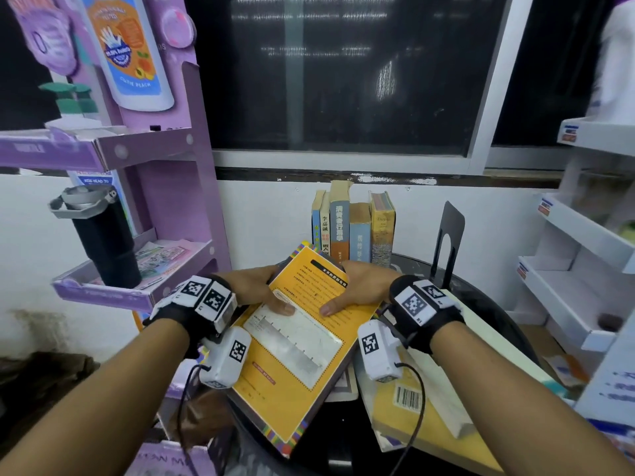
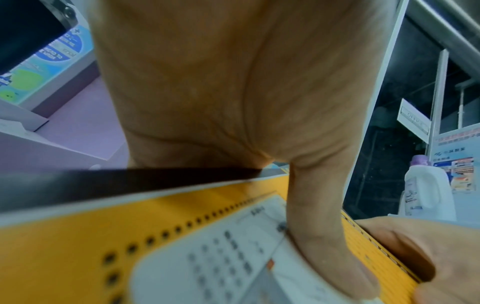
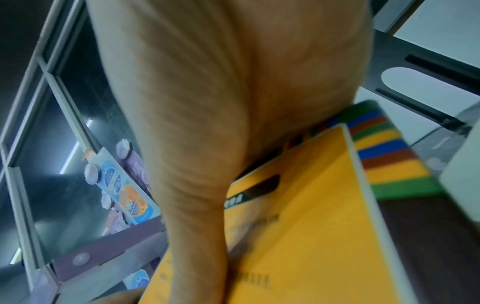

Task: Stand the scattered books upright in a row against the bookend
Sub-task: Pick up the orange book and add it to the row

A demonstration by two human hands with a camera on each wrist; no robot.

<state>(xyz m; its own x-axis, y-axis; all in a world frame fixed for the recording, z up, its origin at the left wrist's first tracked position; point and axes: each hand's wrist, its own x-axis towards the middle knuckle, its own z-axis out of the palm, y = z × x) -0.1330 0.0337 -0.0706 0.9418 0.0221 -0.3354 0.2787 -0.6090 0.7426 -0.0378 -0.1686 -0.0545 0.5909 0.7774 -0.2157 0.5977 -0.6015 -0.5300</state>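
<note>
I have the large yellow paperback book [image 1: 295, 341] pinched at its far end in both grips: left hand [image 1: 252, 286] and right hand [image 1: 364, 286], thumbs on the cover, fingers curled beneath. Its long axis runs from me toward the row of upright books [image 1: 354, 228]. The black metal bookend [image 1: 446, 242] stands right of that row, apart, nearer my right hand.

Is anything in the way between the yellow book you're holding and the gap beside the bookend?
Nothing visible. The yellow book is in both hands, and the gap between the standing books and the bookend looks bare.
</note>
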